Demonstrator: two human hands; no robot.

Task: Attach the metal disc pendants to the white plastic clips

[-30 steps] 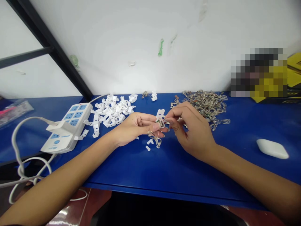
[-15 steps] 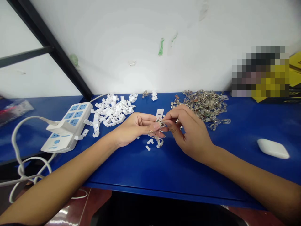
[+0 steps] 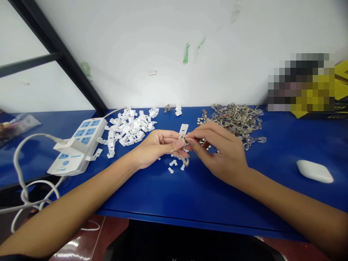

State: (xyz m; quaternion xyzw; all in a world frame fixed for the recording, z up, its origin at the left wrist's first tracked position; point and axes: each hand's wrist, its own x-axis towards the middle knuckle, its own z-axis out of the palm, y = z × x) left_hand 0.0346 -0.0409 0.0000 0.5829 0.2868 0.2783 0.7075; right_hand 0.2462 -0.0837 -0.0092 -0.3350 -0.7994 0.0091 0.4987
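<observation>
My left hand [image 3: 165, 144] is closed, thumb against fingers, on a small white plastic piece [image 3: 183, 128] whose slotted flap sticks up above the fingertips. A looped bundle of thin, clear-looking wire [image 3: 182, 159] hangs beneath the left thumb. My right hand [image 3: 220, 146] meets it from the right, thumb and index finger pinched at the wire's end by the white piece. What exactly lies between those right fingertips is too small and covered to make out. Loose white plastic bits [image 3: 171, 169] lie on the blue table [image 3: 168, 195] just below the hands.
A heap of white plastic pieces [image 3: 130, 127] lies left of my hands. Behind my right hand is a tangled pile of wire bundles [image 3: 236, 117], with small round discs [image 3: 200, 120] beside it. A power strip [image 3: 78, 148] stands left; a white rounded case [image 3: 314, 171] lies right.
The white piece has tilted slightly in my left fingers. My right fingertips have shifted a little to the left and now cover more of the small part. The hanging wire has swung slightly.
</observation>
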